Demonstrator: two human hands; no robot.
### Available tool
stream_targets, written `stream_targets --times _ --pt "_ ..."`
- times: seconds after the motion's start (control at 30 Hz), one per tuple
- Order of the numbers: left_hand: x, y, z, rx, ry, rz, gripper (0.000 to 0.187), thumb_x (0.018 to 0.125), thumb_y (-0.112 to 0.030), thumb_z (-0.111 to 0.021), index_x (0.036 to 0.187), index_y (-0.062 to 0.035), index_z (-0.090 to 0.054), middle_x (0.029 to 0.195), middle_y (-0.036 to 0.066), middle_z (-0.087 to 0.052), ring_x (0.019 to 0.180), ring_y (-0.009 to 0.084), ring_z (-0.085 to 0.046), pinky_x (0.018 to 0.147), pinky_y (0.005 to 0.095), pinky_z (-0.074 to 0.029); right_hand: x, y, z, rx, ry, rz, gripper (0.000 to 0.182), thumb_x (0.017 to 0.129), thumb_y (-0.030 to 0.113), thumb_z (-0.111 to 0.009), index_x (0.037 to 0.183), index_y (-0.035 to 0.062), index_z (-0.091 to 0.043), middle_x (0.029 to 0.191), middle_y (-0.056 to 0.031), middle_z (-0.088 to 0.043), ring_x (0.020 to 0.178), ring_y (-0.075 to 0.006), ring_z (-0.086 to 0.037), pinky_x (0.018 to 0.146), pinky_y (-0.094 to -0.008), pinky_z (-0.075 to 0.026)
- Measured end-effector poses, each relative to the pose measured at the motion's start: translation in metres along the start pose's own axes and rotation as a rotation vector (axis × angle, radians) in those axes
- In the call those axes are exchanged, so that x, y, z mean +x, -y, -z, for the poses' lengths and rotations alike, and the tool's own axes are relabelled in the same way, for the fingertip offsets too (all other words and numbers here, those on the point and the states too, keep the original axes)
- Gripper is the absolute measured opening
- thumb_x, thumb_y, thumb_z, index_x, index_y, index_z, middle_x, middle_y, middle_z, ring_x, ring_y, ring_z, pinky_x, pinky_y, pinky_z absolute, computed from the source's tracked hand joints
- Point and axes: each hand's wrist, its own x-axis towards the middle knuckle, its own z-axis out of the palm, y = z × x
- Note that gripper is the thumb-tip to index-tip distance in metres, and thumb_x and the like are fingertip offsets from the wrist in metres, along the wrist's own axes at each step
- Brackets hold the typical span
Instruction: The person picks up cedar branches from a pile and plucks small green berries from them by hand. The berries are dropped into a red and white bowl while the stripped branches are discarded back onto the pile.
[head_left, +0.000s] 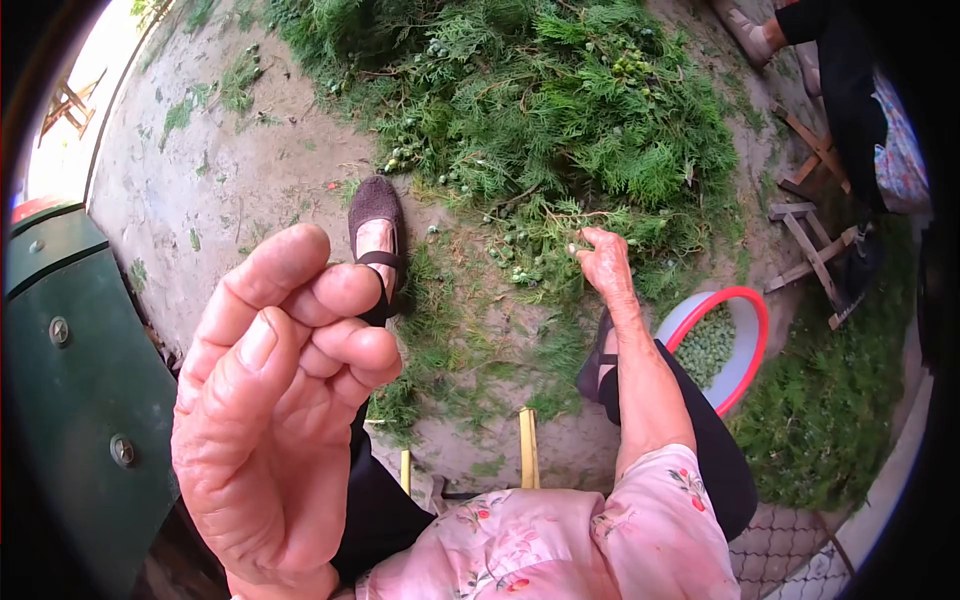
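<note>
My left hand (285,400) is raised close to the camera, palm toward me. Its fingers are curled in and the thumb lies against them; nothing shows in the palm. Lower down, my right hand (605,265) reaches to the near edge of a big pile of green conifer branches (520,110). Its thumb and forefinger are pinched beside a sprig (575,215) bearing small green cones; what sits between the fingertips is too small to make out. To the right of my right forearm a white tub (745,335) with a red rim holds many small green cones (708,348).
A dark green metal box (90,370) stands at left. Loose sprigs litter the ground between my shoes (377,225). At upper right another person's leg (845,90) shows near a wooden folding stool (815,255). More greenery (830,420) lies at lower right.
</note>
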Motion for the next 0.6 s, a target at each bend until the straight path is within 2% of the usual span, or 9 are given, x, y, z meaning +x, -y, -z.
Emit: stream_targets --times 0.03,0.1,0.17,0.2,0.3,0.37,0.43,0.5,0.6 --pt "0.0 0.0 -0.001 -0.005 0.007 0.0 0.045 0.09 -0.012 -0.047 0.129 0.0063 -0.034 0.112 0.017 -0.055 0.092 0.0222 -0.059 0.081 0.0363 -0.05 -0.002 0.015 0.025 -0.039 0.116 -0.121 0.026 0.069 0.011 -0.071 0.091 -0.0001 -0.064 0.083 -0.0188 -0.063 0.08 -0.0313 -0.062 0.073 -0.0355 -0.047" --pt "0.0 0.0 -0.001 -0.046 -0.008 0.006 0.041 0.091 -0.011 -0.045 0.128 0.006 -0.036 0.109 0.017 -0.057 0.091 0.0214 -0.06 0.081 0.0356 -0.05 -0.011 0.022 0.054 0.102 -0.003 -0.005 0.027 0.07 0.012 -0.071 0.093 -0.0007 -0.064 0.082 -0.0186 -0.063 0.08 -0.029 -0.062 0.071 -0.0327 -0.047" --pt "0.001 -0.002 -0.004 -0.05 -0.025 -0.002 0.04 0.091 -0.011 -0.046 0.127 0.0057 -0.037 0.107 0.016 -0.058 0.09 0.0209 -0.06 0.081 0.0352 -0.05 -0.011 0.034 0.085 0.275 -0.013 -0.044 0.026 0.071 0.011 -0.07 0.093 -0.0007 -0.064 0.086 -0.0166 -0.064 0.08 -0.0272 -0.062 0.072 -0.0309 -0.047" --pt "0.001 -0.003 -0.005 -0.049 -0.048 0.001 0.039 0.091 -0.011 -0.046 0.126 0.0054 -0.039 0.106 0.016 -0.058 0.089 0.0205 -0.06 0.081 0.0349 -0.05 -0.009 0.048 0.097 0.193 -0.048 -0.094 0.025 0.071 0.009 -0.07 0.095 0.0011 -0.065 0.092 -0.0115 -0.065 0.082 -0.0205 -0.062 0.076 -0.0291 -0.046" --pt "0.0 -0.002 -0.007 -0.064 -0.078 0.015 0.039 0.09 -0.011 -0.049 0.125 0.005 -0.041 0.107 0.015 -0.058 0.088 0.0198 -0.06 0.081 0.0343 -0.05 0.002 0.034 0.104 -0.086 0.042 -0.015 0.026 0.072 0.009 -0.07 0.096 0.0016 -0.065 0.093 -0.0061 -0.066 0.083 -0.0126 -0.059 0.079 -0.0265 -0.045" --pt "0.0 -0.006 -0.007 -0.053 -0.086 0.016 0.037 0.09 -0.011 -0.05 0.123 0.0048 -0.043 0.107 0.014 -0.058 0.088 0.0186 -0.06 0.081 0.0332 -0.05 0.01 0.036 0.121 0.093 -0.04 -0.108 0.026 0.073 0.01 -0.068 0.098 0.0024 -0.065 0.086 -0.0015 -0.066 0.08 -0.0104 -0.058 0.079 -0.0262 -0.044" --pt "0.002 -0.004 -0.005 -0.053 -0.062 0.019 0.037 0.09 -0.011 -0.05 0.123 0.0048 -0.044 0.108 0.014 -0.058 0.09 0.0186 -0.059 0.082 0.0325 -0.049 0.019 0.06 0.146 0.174 -0.064 -0.109 0.028 0.072 0.012 -0.07 0.098 0.0032 -0.065 0.089 -0.0097 -0.066 0.077 -0.0149 -0.06 0.075 -0.0312 -0.046" --pt "0.001 -0.001 -0.004 -0.069 -0.067 0.035 0.037 0.09 -0.011 -0.05 0.123 0.005 -0.043 0.11 0.013 -0.058 0.091 0.0192 -0.059 0.083 0.0326 -0.048 0.036 0.072 0.166 0.228 -0.109 -0.183 0.039 0.074 0.01 -0.068 0.113 0.0053 -0.06 0.096 -0.005 -0.064 0.077 -0.0078 -0.057 0.063 -0.0223 -0.047" --pt "0.001 -0.001 -0.003 -0.067 -0.018 0.003 0.041 0.091 -0.008 -0.048 0.128 0.0066 -0.038 0.114 0.016 -0.056 0.095 0.0205 -0.057 0.086 0.033 -0.047 0.042 0.089 0.175 0.337 -0.273 -0.058 0.054 0.076 0.011 -0.068 0.126 0.0054 -0.049 0.111 -0.0123 -0.059 0.08 -0.0094 -0.058 0.058 -0.0216 -0.049"
